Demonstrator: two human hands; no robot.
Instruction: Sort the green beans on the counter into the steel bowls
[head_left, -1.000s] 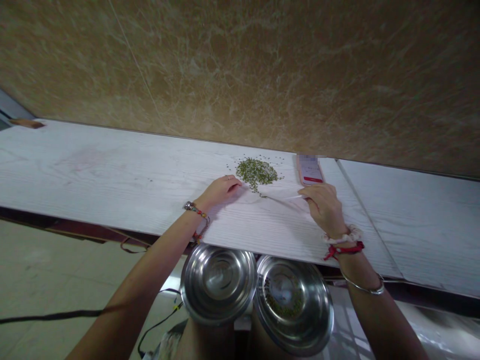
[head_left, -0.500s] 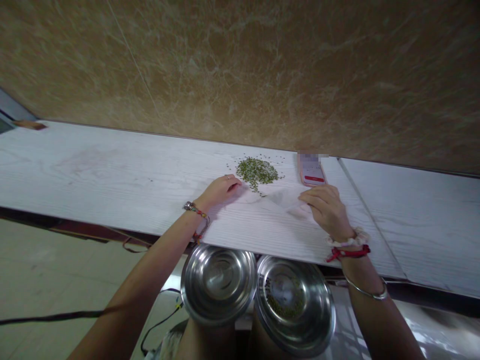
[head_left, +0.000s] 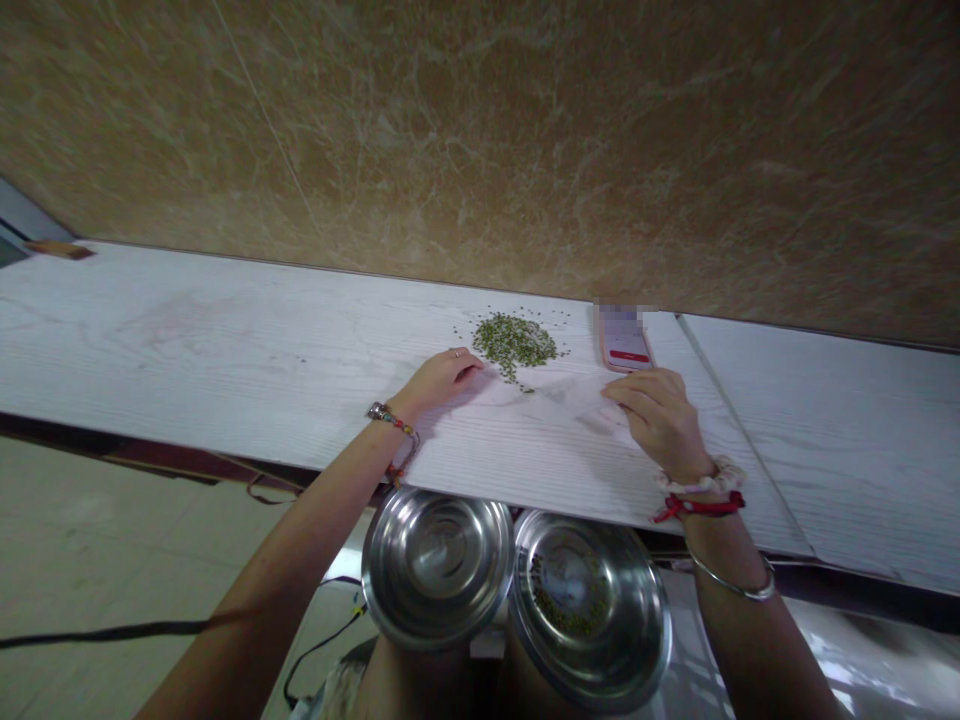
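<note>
A loose pile of small green beans (head_left: 516, 341) lies on the white tabletop (head_left: 352, 330), with a thin trail running towards me. My left hand (head_left: 448, 378) rests at the pile's left edge, fingers curled and closed; what they pinch, if anything, is hidden. On the other side, my right hand (head_left: 656, 415) pinches a see-through plastic bag (head_left: 574, 398) that stretches left to the end of the bean trail. The bag's outline is faint, so I cannot tell whether it reaches my left fingers.
Below the table edge stand two steel bowls: the left bowl (head_left: 439, 570) shows bare metal, the right bowl (head_left: 630, 600) has green beans at its bottom. A phone (head_left: 625, 340) lies beyond my right hand. A marbled wall (head_left: 480, 150) borders the table's far side.
My right hand has shifted slightly to the right with the plastic bag. The left hand and the bean pile look the same.
</note>
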